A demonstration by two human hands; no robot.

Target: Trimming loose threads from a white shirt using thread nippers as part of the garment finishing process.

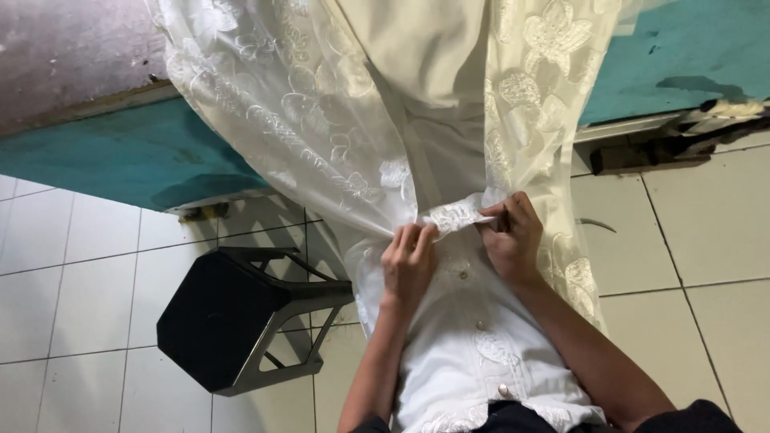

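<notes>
While the lace garment [417,120] hangs down over the tiled floor [706,232], both hands pinch its white band [455,215]. Left hand [409,261] grips one end, right hand [509,236] the other; the band runs crosswise between them. A black stool [233,317] stands nearby.
</notes>
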